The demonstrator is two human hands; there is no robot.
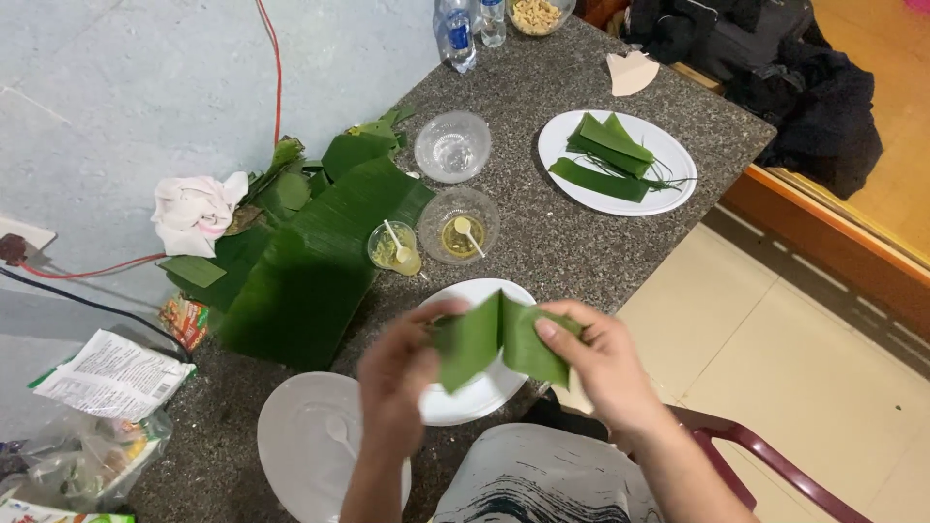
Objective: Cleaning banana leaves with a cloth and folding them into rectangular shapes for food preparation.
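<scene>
Much of the white plate under the hands is covered by the folded strip of banana leaf and by the hands themselves, so whatever lies at its centre cannot be made out. The left hand shows mostly its back; its fingertips curl out of sight behind the leaf's left end, with the thumb reaching across the top edge, closed on the strip. The right hand pinches the leaf's right end, thumb pressed flat on the front face and the other fingers hidden behind it. Between the two grips the strip bends into a sharp upright crease, held just above the near rim of the plate. Both forearms rise from the bottom edge, cut off by the frame. A second white plate with a faint spoon shape sits to the left, partly masked by the left forearm. Farther back on the speckled stone table lie large banana leaves, two clear bowls, a small cup with a spoon, and an oval plate bearing cut leaf strips.
</scene>
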